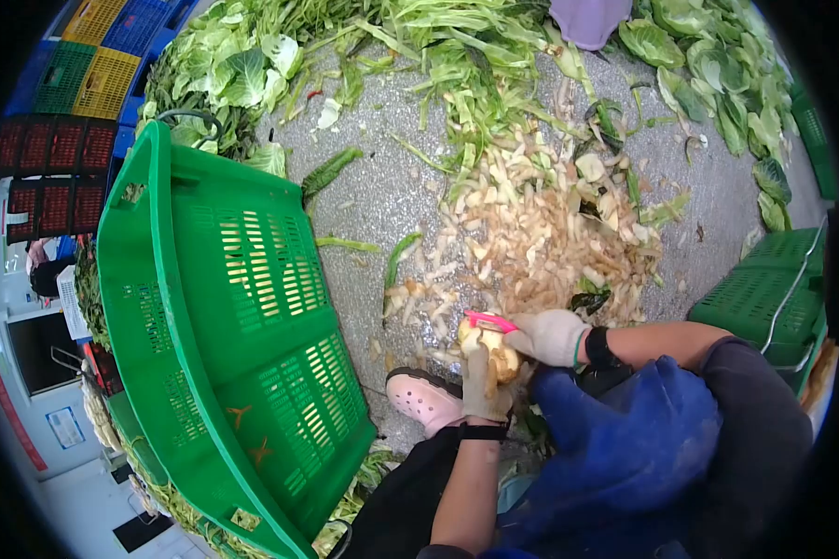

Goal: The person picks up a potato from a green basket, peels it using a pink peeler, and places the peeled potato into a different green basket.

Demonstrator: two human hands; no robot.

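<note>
A pale, partly peeled root vegetable (pixel 502 361) with brown skin patches is held low in the middle of the view. My left hand (pixel 483 387), in a light glove with a black wristband, grips it from below. In my right hand (pixel 552 337), gloved in white, is a pink peeler (pixel 490 321), its head against the top of the vegetable. Just beyond my hands a heap of peelings (pixel 550 238) covers the grey floor (pixel 354 210).
A large green crate (pixel 252 279) stands tilted at the left. Another green crate (pixel 764 289) is at the right. Leafy trimmings (pixel 438 37) lie along the far side beside a purple object (pixel 591 20). A pink clog (pixel 421 399) sits near my left hand.
</note>
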